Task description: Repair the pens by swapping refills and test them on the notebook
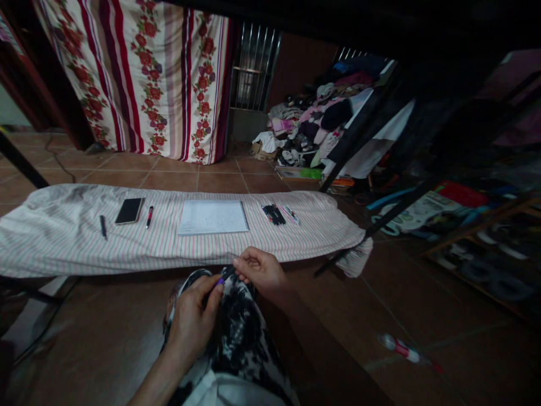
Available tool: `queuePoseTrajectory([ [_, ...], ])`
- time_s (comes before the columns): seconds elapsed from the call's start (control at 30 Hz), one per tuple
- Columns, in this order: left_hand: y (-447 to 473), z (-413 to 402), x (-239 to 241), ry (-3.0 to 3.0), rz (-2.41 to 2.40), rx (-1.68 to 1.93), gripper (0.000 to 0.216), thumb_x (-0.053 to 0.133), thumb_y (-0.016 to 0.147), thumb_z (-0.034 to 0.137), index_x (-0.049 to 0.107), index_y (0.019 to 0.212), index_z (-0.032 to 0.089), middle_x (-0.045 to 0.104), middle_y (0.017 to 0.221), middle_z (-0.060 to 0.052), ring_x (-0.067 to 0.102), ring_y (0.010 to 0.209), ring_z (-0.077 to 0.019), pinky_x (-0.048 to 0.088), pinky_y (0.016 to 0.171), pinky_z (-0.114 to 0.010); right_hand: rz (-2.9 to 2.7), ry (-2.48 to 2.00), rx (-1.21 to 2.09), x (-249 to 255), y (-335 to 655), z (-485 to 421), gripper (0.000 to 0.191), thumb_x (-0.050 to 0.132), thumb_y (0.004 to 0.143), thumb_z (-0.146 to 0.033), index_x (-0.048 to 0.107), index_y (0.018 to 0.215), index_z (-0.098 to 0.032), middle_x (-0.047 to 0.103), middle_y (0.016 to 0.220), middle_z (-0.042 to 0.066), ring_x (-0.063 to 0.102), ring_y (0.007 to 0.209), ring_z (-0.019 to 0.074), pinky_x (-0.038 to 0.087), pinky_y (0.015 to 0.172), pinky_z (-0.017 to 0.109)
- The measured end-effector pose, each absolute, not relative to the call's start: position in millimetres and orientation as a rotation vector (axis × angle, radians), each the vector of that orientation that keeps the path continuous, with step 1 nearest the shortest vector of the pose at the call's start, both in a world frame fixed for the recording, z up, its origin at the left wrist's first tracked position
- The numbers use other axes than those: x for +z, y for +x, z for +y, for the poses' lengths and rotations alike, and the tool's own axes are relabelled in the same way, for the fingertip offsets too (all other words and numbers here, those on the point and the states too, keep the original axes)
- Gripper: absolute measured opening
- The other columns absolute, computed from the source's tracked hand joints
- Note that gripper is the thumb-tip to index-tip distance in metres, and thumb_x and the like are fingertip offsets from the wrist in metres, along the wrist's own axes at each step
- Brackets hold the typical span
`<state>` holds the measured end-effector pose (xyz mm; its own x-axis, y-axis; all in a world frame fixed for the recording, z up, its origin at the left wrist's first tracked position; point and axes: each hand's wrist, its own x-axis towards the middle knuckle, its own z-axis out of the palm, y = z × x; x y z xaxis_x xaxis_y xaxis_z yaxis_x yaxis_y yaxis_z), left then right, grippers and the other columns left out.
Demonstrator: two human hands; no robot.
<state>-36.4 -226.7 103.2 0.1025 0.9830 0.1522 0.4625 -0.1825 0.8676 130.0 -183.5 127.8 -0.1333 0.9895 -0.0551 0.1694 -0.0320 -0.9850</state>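
My left hand (195, 320) and my right hand (259, 270) meet over my knee, which is covered in black-and-white patterned cloth. Both are closed on a dark pen (224, 276) with a purple part; the left pinches the purple end, the right grips the dark end. In front of me a striped cloth (76, 248) lies on the tiled floor. On it rest a spiral notepad (213, 216), a black phone (129, 210), a red-tipped pen (149, 216), a dark pen (103, 226) and a bunch of pens (279, 215).
A flowered curtain (147, 79) hangs at the back. A heap of clothes (315, 124) sits by a barred door. A dark metal frame (359, 141) slants on the right, with clutter and a low shelf (486, 248) behind. A white-and-red tube (401, 348) lies on the tiles.
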Motion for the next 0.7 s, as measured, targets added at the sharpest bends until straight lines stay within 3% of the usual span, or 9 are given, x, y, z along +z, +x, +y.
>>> queuePoseTrajectory([
  [0.23, -38.9, -229.3, 105.6, 1.901, 1.448, 0.998, 0.032, 0.045, 0.088, 0.036, 0.070, 0.101, 0.021, 0.070, 0.089, -0.007, 0.065, 0.086, -0.0214, 0.048, 0.075, -0.029, -1.685, -1.451, 0.857, 125.3, 129.6, -188.2, 0.035, 0.055, 0.080, -0.047, 0.052, 0.057, -0.020, 0.049, 0.046, -0.005, 0.041, 0.043, 0.0075, 0.028, 0.046, 0.023],
  [0.47, -41.7, -228.0, 100.9, 1.978, 1.459, 0.956, 0.034, 0.044, 0.088, 0.036, 0.069, 0.106, 0.022, 0.071, 0.097, -0.008, 0.065, 0.091, -0.0218, 0.048, 0.081, -0.030, -1.634, -1.428, 1.070, 120.8, 132.5, -189.0, 0.045, 0.051, 0.082, -0.056, 0.051, 0.055, -0.019, 0.054, 0.049, -0.003, 0.050, 0.047, 0.0093, 0.036, 0.049, 0.022],
  [0.57, -39.0, -226.6, 97.1, 1.831, 1.434, 1.001, 0.032, 0.047, 0.087, 0.036, 0.070, 0.101, 0.021, 0.071, 0.095, -0.008, 0.065, 0.091, -0.0219, 0.049, 0.080, -0.030, -1.563, -1.374, 1.152, 116.7, 132.6, -188.8, 0.044, 0.049, 0.081, -0.060, 0.060, 0.070, -0.020, 0.057, 0.055, -0.002, 0.053, 0.050, 0.0098, 0.039, 0.050, 0.022],
  [0.7, -37.0, -224.1, 91.7, 1.574, 1.406, 1.052, 0.031, 0.053, 0.082, 0.039, 0.071, 0.096, 0.018, 0.070, 0.084, -0.007, 0.064, 0.074, -0.0206, 0.050, 0.070, -0.031, -1.331, -1.166, 1.301, 109.4, 131.3, -187.1, 0.051, 0.052, 0.077, -0.064, 0.064, 0.098, -0.019, 0.063, 0.071, 0.002, 0.059, 0.061, 0.0122, 0.044, 0.052, 0.023],
])
